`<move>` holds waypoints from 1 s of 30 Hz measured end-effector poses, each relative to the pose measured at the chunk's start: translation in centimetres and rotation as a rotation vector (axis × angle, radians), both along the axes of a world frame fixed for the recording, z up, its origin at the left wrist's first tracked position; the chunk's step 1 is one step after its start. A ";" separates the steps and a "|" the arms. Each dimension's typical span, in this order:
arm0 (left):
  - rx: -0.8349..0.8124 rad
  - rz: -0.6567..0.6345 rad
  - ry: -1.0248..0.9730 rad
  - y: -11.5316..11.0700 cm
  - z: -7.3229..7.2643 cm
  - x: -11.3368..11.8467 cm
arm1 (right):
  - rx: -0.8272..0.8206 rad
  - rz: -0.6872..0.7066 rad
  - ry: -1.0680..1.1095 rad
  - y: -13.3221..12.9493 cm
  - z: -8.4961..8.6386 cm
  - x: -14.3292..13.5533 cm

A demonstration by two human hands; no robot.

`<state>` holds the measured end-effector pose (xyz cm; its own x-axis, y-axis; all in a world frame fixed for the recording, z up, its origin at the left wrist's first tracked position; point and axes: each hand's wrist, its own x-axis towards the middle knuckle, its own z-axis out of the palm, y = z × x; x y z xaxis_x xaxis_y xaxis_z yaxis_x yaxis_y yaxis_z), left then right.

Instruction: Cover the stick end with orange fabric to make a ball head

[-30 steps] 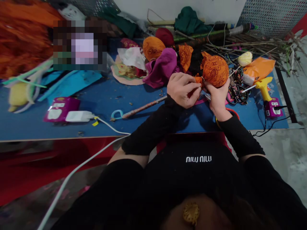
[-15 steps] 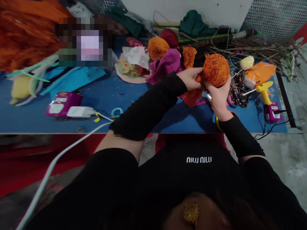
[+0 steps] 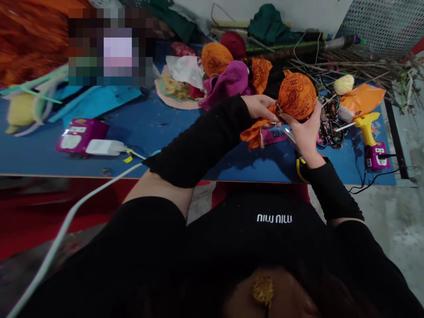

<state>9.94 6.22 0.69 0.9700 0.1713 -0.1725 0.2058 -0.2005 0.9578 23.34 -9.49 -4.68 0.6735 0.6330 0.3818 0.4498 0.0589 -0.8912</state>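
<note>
A ball wrapped in orange patterned cloth is held up over the front of the blue table. My right hand cups it from below and the right, thumb near the gathered neck. At that neck, the fingers of my left hand are pinched on the bunched cloth. The loose cloth tail hangs below my left hand, and a thin pale strand shows by the fingertips. Under my right hand lie scissors with a yellow handle, partly hidden by my wrist. Beyond my left hand lies magenta cloth.
Another orange cloth ball sits behind the magenta cloth. To the right are a yellow glue gun, an orange packet, yarn and twigs. On the left are a purple power socket and a white cable.
The cloth tail now shows further left, below my left hand, whose fingers have shifted lower at the neck. The ball stays in my right hand. The view has moved slightly.
</note>
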 end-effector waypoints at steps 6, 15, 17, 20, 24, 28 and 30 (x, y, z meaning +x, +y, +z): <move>-0.004 -0.014 -0.119 0.0 -0.6 0.2 | 0.079 0.033 0.061 -0.1 -0.1 0.1; -0.212 -0.032 -0.103 -0.5 -0.5 0.0 | 0.087 0.022 0.076 0.1 -0.8 0.3; -0.169 -0.019 -0.100 -0.5 -0.7 -0.1 | 0.104 0.030 0.077 0.0 -0.8 0.3; -0.046 0.041 -0.107 -0.5 -0.9 0.0 | 0.115 0.047 0.079 -0.2 -0.8 0.2; 0.082 0.161 -0.131 -0.9 -1.1 0.2 | 0.097 0.037 0.074 -0.2 -0.7 0.3; 0.051 0.201 -0.118 -0.9 -0.6 0.0 | 0.077 0.094 0.089 -0.3 0.0 0.5; -0.057 0.124 -0.065 -0.5 0.1 -0.2 | 0.059 0.118 0.109 -0.9 0.8 0.4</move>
